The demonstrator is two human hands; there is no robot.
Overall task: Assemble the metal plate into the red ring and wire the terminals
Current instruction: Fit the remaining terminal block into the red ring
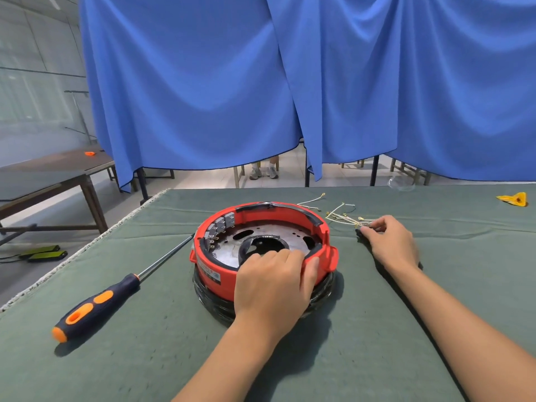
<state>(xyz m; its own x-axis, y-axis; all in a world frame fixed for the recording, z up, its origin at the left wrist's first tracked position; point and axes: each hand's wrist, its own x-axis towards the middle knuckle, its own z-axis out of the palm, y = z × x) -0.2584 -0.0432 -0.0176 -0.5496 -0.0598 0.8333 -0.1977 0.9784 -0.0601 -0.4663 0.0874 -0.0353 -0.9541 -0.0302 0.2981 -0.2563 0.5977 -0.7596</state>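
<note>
From the head camera: my left hand (272, 281) grips the rigid red plastic ring (262, 250) at its 5 o'clock rim, the stiff metal plate (262, 237) seated inside. At 2 o'clock, my right hand (390, 242) pinches the thin, floppy yellow terminal wires (343, 217) by their ends on the bench (145, 358).

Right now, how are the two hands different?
The left hand grips the red ring's near rim; the right hand reaches out and pinches the thin wires. The left is close, the right farther away. Both are bare and over the green cloth.
</note>
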